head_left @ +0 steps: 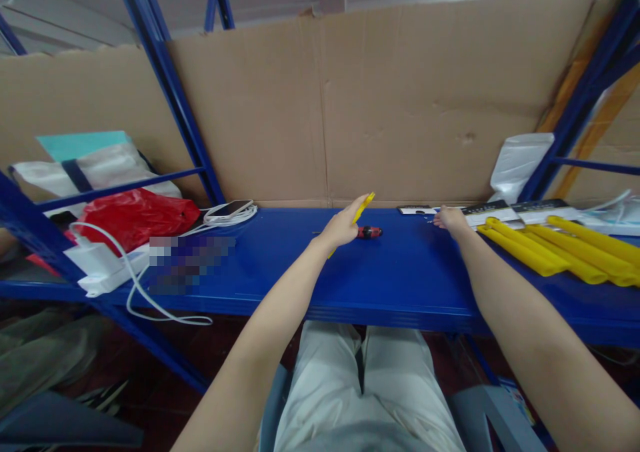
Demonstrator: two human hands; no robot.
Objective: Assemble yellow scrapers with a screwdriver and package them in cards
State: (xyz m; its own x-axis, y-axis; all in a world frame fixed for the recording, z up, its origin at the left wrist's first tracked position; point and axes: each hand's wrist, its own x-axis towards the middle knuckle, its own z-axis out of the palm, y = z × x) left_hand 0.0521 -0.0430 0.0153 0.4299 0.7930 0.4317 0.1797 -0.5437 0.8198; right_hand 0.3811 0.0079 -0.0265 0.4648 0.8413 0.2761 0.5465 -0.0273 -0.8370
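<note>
My left hand (343, 229) is closed round a slim yellow object (365, 207), held at a tilt over the blue table (400, 272). Just right of that hand lies a red and black screwdriver (369, 233). Further right, my right hand (447, 219) has its fingers pressed together at the table's back part; what they grip is too small to name. Close to it are a black and white card (417, 210) and several yellow pieces (575, 245) with black and white labels (493, 212).
A phone (231, 211) rests on coiled white cable at the back left. Nearer are a red plastic bag (135, 215), a power strip (117, 275) and a charger. Blue frame posts and a cardboard wall (320, 105) bound the table. White plastic (520, 165) leans at the back right.
</note>
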